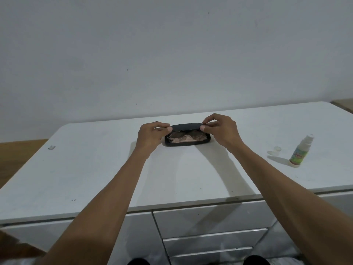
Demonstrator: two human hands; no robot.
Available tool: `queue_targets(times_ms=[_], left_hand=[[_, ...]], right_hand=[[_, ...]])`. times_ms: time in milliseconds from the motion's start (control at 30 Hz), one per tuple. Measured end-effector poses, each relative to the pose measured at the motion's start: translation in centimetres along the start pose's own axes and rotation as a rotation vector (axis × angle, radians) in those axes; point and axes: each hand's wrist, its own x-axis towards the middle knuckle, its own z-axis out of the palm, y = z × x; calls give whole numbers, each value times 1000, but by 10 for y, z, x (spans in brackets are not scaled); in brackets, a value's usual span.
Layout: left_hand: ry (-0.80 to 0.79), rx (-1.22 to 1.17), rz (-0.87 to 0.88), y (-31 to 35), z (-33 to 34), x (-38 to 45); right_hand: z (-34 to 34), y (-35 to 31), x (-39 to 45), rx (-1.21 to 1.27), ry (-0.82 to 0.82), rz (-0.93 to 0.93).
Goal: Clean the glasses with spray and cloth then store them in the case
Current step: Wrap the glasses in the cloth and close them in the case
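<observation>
A black glasses case [186, 145] lies in the middle of the white table top [95, 169], its lid [185, 127] partly raised. Inside it a pinkish-brown cloth [186, 138] shows, with thin glints of the glasses at the left end; the frame itself is hard to make out. My left hand [151, 135] pinches the lid's left end. My right hand [219, 131] pinches the lid's right end. A small spray bottle [300, 151] with a white nozzle and green label stands at the right, apart from both hands.
A small clear cap [275, 150] lies just left of the spray bottle. The table top sits over white drawers [210, 220] at the front. A plain wall rises behind, and wooden floor [19, 153] shows at the left.
</observation>
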Motion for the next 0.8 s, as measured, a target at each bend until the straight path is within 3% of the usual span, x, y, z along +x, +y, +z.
queue_targets(times_ms=[133,300,467,800], left_hand=[[-57,20,78,-10,-5,-16],[-42,176,191,-13,-2,-25],[-106,248,229,-16,2,-29],[-13,233,251,-24,4,-11]], right_hand=[[1,15,-13,-96,-35,-96],[7,23,-21,-407,-9,-245],[8,24,-22,-380,-77,-207],[17,29,-10,-370,-52,-224]])
